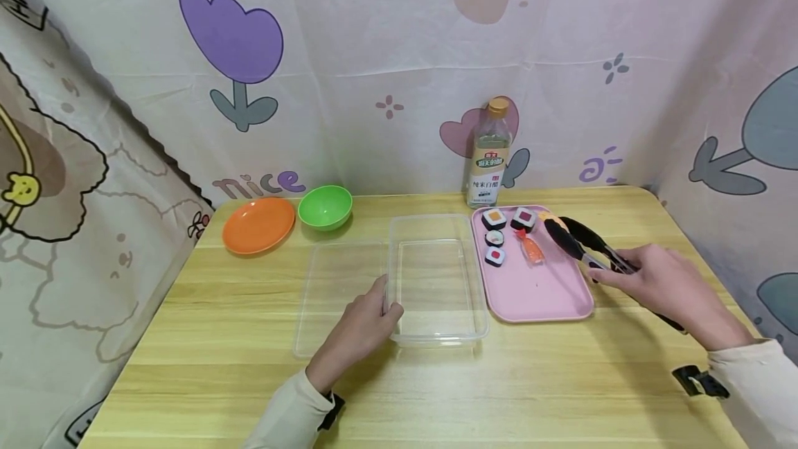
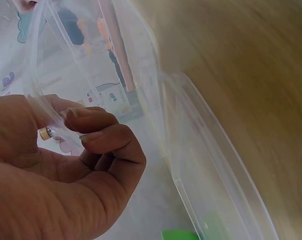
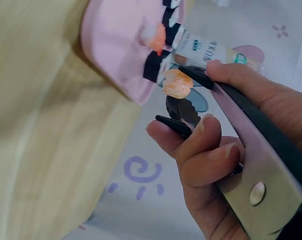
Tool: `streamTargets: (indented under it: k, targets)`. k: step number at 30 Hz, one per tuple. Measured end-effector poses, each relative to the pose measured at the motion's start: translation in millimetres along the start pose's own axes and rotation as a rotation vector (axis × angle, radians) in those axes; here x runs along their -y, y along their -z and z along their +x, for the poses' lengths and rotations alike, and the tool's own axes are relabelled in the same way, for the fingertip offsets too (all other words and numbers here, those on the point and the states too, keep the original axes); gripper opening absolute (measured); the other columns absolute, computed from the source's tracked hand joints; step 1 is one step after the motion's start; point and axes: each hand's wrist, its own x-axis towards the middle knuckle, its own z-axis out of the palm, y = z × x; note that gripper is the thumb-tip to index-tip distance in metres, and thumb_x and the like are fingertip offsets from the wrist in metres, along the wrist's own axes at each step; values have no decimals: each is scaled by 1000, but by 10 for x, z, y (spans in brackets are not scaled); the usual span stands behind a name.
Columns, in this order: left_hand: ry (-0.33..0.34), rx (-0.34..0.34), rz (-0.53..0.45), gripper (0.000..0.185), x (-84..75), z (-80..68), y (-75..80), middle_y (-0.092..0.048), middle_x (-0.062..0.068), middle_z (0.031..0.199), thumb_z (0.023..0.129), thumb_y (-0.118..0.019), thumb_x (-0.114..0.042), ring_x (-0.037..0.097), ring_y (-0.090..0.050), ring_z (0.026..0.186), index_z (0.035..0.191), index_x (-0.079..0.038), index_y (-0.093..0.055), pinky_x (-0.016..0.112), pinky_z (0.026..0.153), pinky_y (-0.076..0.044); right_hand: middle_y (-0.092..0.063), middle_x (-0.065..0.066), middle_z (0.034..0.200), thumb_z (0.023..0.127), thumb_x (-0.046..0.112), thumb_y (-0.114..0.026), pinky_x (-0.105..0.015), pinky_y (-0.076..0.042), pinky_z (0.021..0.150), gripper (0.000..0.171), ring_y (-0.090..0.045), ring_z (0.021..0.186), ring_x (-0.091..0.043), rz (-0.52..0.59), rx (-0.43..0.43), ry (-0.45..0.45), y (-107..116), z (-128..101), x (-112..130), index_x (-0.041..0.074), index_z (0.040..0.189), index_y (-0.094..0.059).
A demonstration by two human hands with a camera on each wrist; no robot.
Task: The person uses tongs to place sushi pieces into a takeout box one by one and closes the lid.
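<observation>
My left hand (image 1: 388, 305) pinches the near left rim of a clear plastic box (image 1: 436, 338); the left wrist view shows the thumb and fingers (image 2: 91, 131) curled on that rim (image 2: 51, 120). Its clear lid (image 1: 337, 296) lies flat beside it on the left. My right hand (image 1: 614, 272) grips black tongs (image 1: 582, 240) over a pink tray (image 1: 536, 293). The tong tips (image 3: 183, 107) stand slightly apart next to an orange sushi piece (image 3: 176, 83); whether they hold it is unclear. Several sushi rolls (image 1: 494, 237) and a shrimp nigiri (image 1: 531, 249) sit at the tray's far end.
An orange plate (image 1: 258, 225) and a green bowl (image 1: 325, 206) stand at the back left of the wooden table (image 1: 561, 380). A vinegar bottle (image 1: 489, 158) stands behind the tray. Patterned cloth walls close in the back and both sides.
</observation>
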Motion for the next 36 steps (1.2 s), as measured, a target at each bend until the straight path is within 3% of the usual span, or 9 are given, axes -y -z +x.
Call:
streamTargets:
  k: [1,5,12,15,20,27,33,36]
  targets:
    - [-4,-1,-3,26,2,0,0,-38,-3,67,95,-50,-14,12,-41,54,119,-4,-50,28,47,-34,-41,1,61,88,57,-71,-34,-31,49,60,-41,54,-18,3,1,0,16,-4,17,2,111,-73]
    - [-9,-3,-15,25,7,-4,0,-39,-2,69,94,-51,-12,12,-42,55,118,-5,-50,28,47,-34,-39,2,58,88,54,-72,-34,-33,44,57,-42,48,-18,7,-5,20,69,-11,92,2,111,-72]
    - [-5,-4,-8,25,8,-7,0,-39,-2,69,94,-51,-12,13,-43,55,117,-5,-49,29,47,-35,-46,-1,61,84,64,-71,-34,-35,51,92,-43,57,-20,-26,-8,36,155,16,276,-11,134,-58]
    - [-4,-2,-6,23,6,-5,1,-38,-2,69,94,-51,-13,12,-42,54,116,-5,-49,28,47,-35,-50,-2,61,84,65,-70,-35,-35,50,93,-42,54,-20,-18,8,41,197,36,367,-11,135,-58]
    - [3,8,-13,25,-6,-5,5,-38,-2,69,94,-50,-15,12,-42,54,118,-5,-50,28,47,-35,-55,-6,62,85,62,-71,-35,-38,56,86,-46,59,-19,-46,-7,104,250,86,527,-9,133,-61]
    - [-11,5,-9,25,-12,1,7,-39,-2,68,94,-50,-13,12,-42,54,118,-4,-49,28,46,-34,-34,5,58,87,55,-73,-33,-30,52,69,-36,54,-15,-48,-16,195,280,118,777,0,129,-69]
    - [-5,5,-6,27,-14,-2,7,-39,-2,69,94,-49,-14,12,-42,54,119,-4,-49,28,47,-34,-38,5,58,86,53,-75,-31,-29,51,67,-34,55,-14,-16,10,236,258,152,1021,1,128,-69]
    - [5,9,-7,29,-11,-11,6,-39,-2,69,95,-49,-15,12,-41,54,121,-4,-49,28,47,-34,-39,5,59,85,47,-77,-30,-28,51,51,-34,54,-13,-2,20,275,223,178,1130,2,111,-77]
